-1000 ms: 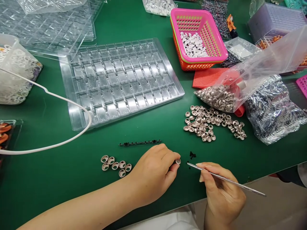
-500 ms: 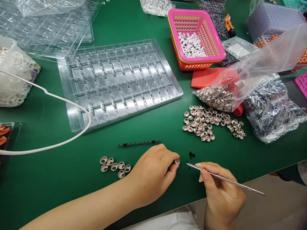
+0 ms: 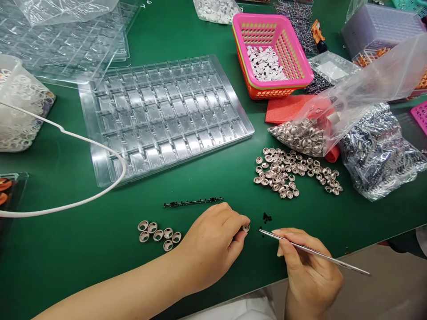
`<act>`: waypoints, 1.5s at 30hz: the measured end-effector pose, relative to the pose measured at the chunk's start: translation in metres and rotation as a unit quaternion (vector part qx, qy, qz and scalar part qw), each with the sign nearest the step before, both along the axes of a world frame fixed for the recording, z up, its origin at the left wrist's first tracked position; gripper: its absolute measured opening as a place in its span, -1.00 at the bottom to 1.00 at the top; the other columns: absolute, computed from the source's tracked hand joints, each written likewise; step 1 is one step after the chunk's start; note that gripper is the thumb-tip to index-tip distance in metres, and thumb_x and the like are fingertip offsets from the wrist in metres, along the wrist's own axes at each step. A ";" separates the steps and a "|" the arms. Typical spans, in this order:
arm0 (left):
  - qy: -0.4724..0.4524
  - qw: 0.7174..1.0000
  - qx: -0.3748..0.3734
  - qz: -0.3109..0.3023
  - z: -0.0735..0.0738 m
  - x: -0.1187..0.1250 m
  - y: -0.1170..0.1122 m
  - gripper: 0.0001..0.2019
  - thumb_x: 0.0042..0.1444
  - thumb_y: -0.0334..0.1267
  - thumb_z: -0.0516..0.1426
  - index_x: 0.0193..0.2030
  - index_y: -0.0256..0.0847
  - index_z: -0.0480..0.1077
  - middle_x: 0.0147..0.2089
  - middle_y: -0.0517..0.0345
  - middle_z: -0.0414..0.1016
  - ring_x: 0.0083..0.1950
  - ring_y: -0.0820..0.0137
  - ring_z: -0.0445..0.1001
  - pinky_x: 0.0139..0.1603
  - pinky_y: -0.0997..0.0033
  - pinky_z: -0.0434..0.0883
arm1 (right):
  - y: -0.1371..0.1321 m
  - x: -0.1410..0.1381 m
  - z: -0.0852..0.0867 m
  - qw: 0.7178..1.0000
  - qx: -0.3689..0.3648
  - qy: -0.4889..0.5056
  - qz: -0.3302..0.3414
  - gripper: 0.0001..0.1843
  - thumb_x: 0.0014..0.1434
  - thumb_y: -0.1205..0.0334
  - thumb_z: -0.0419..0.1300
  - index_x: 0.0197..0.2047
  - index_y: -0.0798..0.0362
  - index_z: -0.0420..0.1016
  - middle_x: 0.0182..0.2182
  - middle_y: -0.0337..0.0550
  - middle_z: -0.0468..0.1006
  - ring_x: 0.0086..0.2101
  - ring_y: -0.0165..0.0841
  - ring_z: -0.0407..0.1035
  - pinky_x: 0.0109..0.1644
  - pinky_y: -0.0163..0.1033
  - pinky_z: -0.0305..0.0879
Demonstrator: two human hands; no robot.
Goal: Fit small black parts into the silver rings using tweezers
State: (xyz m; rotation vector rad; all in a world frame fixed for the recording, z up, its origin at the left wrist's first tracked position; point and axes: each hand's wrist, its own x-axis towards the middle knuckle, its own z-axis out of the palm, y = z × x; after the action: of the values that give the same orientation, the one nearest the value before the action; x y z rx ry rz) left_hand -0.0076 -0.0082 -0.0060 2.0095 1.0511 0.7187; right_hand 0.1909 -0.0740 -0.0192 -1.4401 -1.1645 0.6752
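My left hand (image 3: pixel 213 246) pinches one small silvery ring-shaped cap (image 3: pixel 246 228) between thumb and forefinger, just above the green table. In my right hand (image 3: pixel 308 264) is a slim pointed metal rod (image 3: pixel 330 258), held like a pen. Its tip is at a tiny black piece (image 3: pixel 260 228), a short way right of the cap; whether they touch I cannot tell. A small cluster of black pieces (image 3: pixel 267 217) lies just beyond the tip. Left of my left wrist sit several silvery caps (image 3: pixel 158 234), and behind the hand lies a black plastic strip (image 3: pixel 193 202).
Many loose caps (image 3: pixel 278 171) lie beside an open bag of caps (image 3: pixel 300 135). A clear compartment tray (image 3: pixel 167 120) fills the middle. Pink stacked baskets (image 3: pixel 238 49) hold white discs. A white cable (image 3: pixel 124 166) loops at left; a silvery bag (image 3: pixel 380 151) lies at right.
Both hands keep their grips and hardly move. The whole view has shifted slightly, and the cap in my left hand is turned a little, showing less of its face.
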 end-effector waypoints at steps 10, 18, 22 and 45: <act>-0.003 1.000 0.000 -0.008 0.002 0.001 0.002 -0.84 0.23 -0.50 0.11 -0.12 -0.27 0.48 -0.31 0.11 0.56 -0.29 0.32 0.38 -0.24 0.27 0.39 | -0.001 0.000 0.001 1.000 -0.011 0.006 0.006 -0.77 0.15 0.53 0.30 -0.18 0.04 0.57 -0.28 -0.12 0.67 -0.30 -0.31 0.56 -0.51 -0.34 0.42; 0.019 1.000 0.006 -0.023 0.000 0.001 -0.001 -0.85 0.25 -0.46 0.14 -0.11 -0.28 0.52 -0.25 0.05 0.54 -0.24 0.30 0.40 -0.20 0.22 0.44 | -0.003 0.003 0.001 0.994 0.007 -0.072 0.077 -0.69 0.13 0.54 0.30 -0.11 -0.02 0.56 -0.25 -0.15 0.68 -0.27 -0.27 0.58 -0.33 -0.18 0.57; 0.030 0.999 0.008 -0.030 0.001 0.001 -0.001 -0.84 0.26 -0.46 0.12 -0.09 -0.28 0.51 -0.25 0.04 0.52 -0.24 0.28 0.39 -0.21 0.21 0.43 | -0.001 0.006 0.001 0.980 0.017 -0.145 0.133 -0.65 0.12 0.52 0.31 -0.07 -0.04 0.54 -0.24 -0.19 0.70 -0.27 -0.27 0.61 -0.20 -0.13 0.60; 0.036 0.999 0.010 -0.027 -0.001 0.002 -0.001 -0.86 0.26 -0.47 0.14 -0.10 -0.30 0.50 -0.25 0.05 0.51 -0.24 0.28 0.38 -0.19 0.19 0.42 | 0.004 0.008 0.002 0.949 0.058 -0.228 0.208 -0.60 0.15 0.56 0.27 0.03 0.05 0.46 -0.18 -0.12 0.67 -0.22 -0.35 0.59 -0.14 -0.21 0.53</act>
State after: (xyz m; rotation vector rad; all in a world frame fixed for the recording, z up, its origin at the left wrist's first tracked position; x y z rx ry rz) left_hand -0.0054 -0.0089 -0.0074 2.0858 1.0303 0.6357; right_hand 0.1992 -0.0696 -0.0167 -1.2953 -1.8740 0.5568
